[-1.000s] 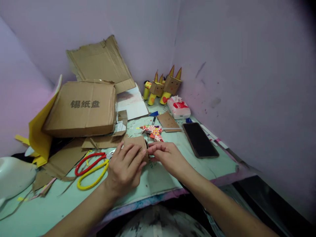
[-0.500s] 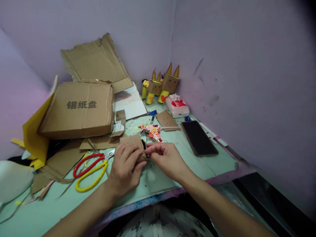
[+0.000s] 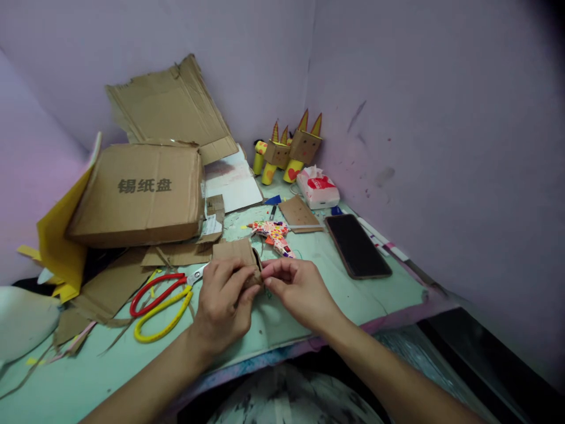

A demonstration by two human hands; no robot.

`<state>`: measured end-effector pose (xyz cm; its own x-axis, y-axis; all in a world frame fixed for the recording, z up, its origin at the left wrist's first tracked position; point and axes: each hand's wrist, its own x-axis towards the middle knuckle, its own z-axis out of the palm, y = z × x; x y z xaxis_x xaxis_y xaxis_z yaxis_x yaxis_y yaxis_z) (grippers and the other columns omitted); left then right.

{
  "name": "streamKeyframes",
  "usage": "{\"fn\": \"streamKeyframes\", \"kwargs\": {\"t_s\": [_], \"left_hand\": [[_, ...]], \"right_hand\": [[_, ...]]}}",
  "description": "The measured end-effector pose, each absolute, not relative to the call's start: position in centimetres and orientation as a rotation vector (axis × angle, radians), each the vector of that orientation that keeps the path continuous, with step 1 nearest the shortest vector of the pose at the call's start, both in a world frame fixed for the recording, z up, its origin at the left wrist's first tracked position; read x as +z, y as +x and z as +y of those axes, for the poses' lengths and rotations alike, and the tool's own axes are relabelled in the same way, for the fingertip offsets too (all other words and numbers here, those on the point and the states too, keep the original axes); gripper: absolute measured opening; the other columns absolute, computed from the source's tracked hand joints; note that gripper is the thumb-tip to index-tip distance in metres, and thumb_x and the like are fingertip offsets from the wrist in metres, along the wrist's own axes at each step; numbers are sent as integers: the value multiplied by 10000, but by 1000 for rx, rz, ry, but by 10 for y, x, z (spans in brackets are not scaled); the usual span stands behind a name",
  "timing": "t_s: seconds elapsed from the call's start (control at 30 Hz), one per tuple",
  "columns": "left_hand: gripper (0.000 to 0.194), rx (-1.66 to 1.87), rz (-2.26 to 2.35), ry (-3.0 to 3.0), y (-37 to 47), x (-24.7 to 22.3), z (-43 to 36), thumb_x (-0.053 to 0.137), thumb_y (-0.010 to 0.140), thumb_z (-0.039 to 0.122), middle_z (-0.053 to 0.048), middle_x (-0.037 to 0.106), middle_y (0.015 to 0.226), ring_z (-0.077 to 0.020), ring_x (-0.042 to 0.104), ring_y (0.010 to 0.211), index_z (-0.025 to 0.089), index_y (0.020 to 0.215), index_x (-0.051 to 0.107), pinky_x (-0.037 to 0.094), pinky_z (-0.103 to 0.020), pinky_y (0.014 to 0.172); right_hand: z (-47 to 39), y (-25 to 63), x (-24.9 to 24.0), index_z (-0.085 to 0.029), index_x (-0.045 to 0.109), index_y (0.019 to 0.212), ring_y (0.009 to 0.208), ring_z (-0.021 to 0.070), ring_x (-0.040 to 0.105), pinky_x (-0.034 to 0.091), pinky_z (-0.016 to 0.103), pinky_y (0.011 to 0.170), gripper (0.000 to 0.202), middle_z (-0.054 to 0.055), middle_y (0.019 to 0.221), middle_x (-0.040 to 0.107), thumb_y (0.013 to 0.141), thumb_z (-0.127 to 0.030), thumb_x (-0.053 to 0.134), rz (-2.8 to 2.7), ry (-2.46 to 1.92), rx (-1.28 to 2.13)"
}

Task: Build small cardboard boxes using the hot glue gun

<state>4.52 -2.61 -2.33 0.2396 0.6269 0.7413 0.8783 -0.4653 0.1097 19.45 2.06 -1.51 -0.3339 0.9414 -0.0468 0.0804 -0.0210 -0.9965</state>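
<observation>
A small folded cardboard piece (image 3: 233,250) is in front of me on the table, its open end turned to the right. My left hand (image 3: 227,297) is wrapped round its near side, thumb and fingers closed on it. The fingers of my right hand (image 3: 302,288) are pinched together at the open edge; whether they grip the cardboard there is hard to make out. Just behind the hands lies a floral-patterned glue gun (image 3: 273,234). Scissors (image 3: 163,306) with one red and one yellow handle lie left of my left hand.
A big cardboard box (image 3: 136,197) and scraps (image 3: 106,282) cover the left. Behind stand cardboard figures with pointed horns (image 3: 304,147) and a tissue pack (image 3: 318,187). A dark phone (image 3: 358,246) lies right, near markers (image 3: 384,238) and the wall.
My right fingertips have shifted slightly down along the cardboard's open edge, with the thumb and index closer together. My left hand keeps its hold. The view has moved very slightly.
</observation>
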Motion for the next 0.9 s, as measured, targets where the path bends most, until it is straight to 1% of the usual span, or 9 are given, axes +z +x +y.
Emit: {"fn": "streamKeyframes", "kwargs": {"t_s": [0.1, 0.23, 0.4, 0.53, 0.63, 0.7, 0.8, 0.9], "left_hand": [[121, -1020, -1404, -2205, 44, -24, -26, 559, 820, 95, -125, 599, 909, -245, 537, 858, 108, 929, 610, 451, -380, 745], [82, -1009, -1456, -2225, 46, -24, -26, 525, 829, 97, -111, 605, 862, -245, 532, 821, 135, 862, 590, 433, -382, 705], [103, -1069, -1513, -2204, 51, -24, -26, 510, 825, 93, -91, 623, 842, -237, 547, 807, 165, 811, 583, 414, -385, 701], [156, -1113, -1438, -2188, 51, -22, -22, 479, 833, 72, -74, 628, 785, -217, 550, 766, 174, 770, 580, 402, -371, 681], [126, -1036, -1414, -2227, 49, -21, -22, 484, 847, 110, -75, 631, 802, -219, 549, 780, 173, 793, 579, 400, -385, 712], [88, -969, -1443, -2271, 48, -20, -24, 499, 844, 137, -94, 628, 839, -235, 541, 814, 161, 826, 582, 404, -399, 733], [111, -927, -1457, -2319, 47, -20, -26, 486, 822, 97, -123, 609, 879, -254, 521, 860, 139, 870, 576, 422, -400, 742], [141, -917, -1454, -2348, 47, -20, -26, 462, 806, 56, -113, 601, 856, -243, 510, 828, 150, 856, 555, 427, -378, 715]], "right_hand": [[21, 194, -20, -180, 662, 698, 692, 165, 670, 527, 291, 702, 103, 26, 727, 720, 652, -114, 599, -1452, -1099, 1471], [20, 194, -20, -176, 678, 692, 663, 159, 659, 523, 286, 682, 103, 26, 708, 719, 655, -119, 600, -1468, -1101, 1443], [18, 195, -19, -172, 685, 695, 695, 176, 671, 523, 299, 701, 103, 38, 717, 727, 666, -114, 605, -1492, -1105, 1410], [17, 195, -21, -179, 694, 703, 738, 187, 684, 529, 309, 736, 115, 40, 748, 740, 661, -110, 612, -1505, -1109, 1370], [16, 195, -22, -185, 690, 702, 752, 189, 691, 535, 315, 754, 102, 41, 787, 748, 662, -121, 620, -1490, -1096, 1372], [15, 195, -23, -185, 680, 693, 756, 190, 692, 536, 320, 762, 89, 44, 808, 748, 660, -126, 622, -1470, -1098, 1390], [15, 195, -22, -180, 669, 688, 746, 191, 684, 532, 326, 760, 79, 46, 787, 738, 654, -128, 621, -1449, -1112, 1407], [16, 194, -22, -175, 665, 694, 737, 194, 675, 527, 332, 751, 78, 47, 765, 726, 650, -134, 615, -1432, -1110, 1416]]}}
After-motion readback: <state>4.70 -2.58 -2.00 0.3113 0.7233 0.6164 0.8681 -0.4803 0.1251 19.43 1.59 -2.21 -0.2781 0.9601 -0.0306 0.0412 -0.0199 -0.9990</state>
